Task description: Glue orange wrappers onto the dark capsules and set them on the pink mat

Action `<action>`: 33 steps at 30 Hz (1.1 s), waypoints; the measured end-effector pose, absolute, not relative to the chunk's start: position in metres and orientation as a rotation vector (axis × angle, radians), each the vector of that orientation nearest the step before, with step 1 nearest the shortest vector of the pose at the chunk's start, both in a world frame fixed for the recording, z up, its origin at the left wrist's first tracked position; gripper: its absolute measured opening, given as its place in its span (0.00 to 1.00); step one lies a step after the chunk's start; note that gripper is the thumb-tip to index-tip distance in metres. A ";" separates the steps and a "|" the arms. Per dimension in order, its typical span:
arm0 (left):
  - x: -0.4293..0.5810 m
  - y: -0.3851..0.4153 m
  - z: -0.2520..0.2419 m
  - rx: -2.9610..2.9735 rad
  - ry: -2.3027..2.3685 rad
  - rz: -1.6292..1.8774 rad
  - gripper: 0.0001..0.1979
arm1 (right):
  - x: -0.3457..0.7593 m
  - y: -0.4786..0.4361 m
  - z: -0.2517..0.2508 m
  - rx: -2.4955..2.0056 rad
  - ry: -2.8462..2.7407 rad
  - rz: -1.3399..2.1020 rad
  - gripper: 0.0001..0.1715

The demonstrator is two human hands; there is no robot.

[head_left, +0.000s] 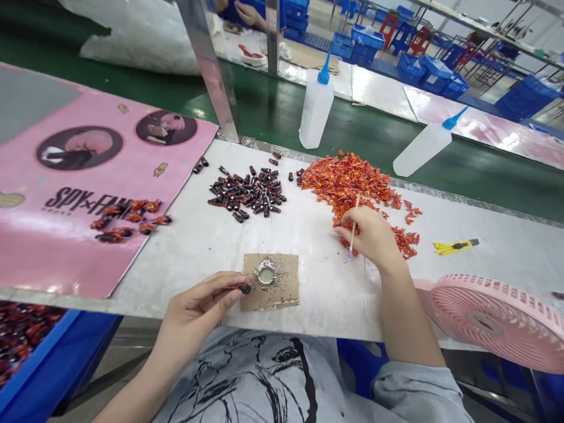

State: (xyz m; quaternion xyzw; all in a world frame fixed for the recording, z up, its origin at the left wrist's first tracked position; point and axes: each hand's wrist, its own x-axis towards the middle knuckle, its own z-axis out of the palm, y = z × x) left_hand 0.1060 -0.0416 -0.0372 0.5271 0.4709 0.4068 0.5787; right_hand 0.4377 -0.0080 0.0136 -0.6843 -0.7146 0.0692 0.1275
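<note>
My left hand pinches a small black and red piece at the left edge of a brown cardboard square. A small round metal dish sits on that cardboard. My right hand grips a thin stick with a purple tip, its upper end over a heap of orange-red foil pieces. A cluster of dark small parts lies further back on the white table.
A pink printed sheet on the left carries several orange-wrapped pieces. Two white squeeze bottles with blue tips stand behind. A yellow box cutter and a pink fan sit right. A blue bin is lower left.
</note>
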 end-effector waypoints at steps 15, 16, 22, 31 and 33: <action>0.144 -0.003 0.014 1.124 0.977 1.048 0.07 | 0.445 -0.007 0.003 -2.058 -1.815 0.198 0.12; 0.147 -0.002 0.015 1.098 0.968 1.043 0.07 | 0.448 -0.007 0.003 -2.039 -1.788 0.194 0.11; 0.162 -0.001 0.016 1.045 0.877 1.052 0.08 | 0.456 -0.004 0.006 -1.960 -1.688 0.108 0.13; 0.177 0.000 0.003 0.910 0.837 1.047 0.10 | 0.429 0.012 -0.028 -1.893 -1.850 0.109 0.13; 0.182 -0.001 0.000 0.859 0.835 1.019 0.11 | 0.428 0.015 -0.032 -1.882 -1.842 0.113 0.15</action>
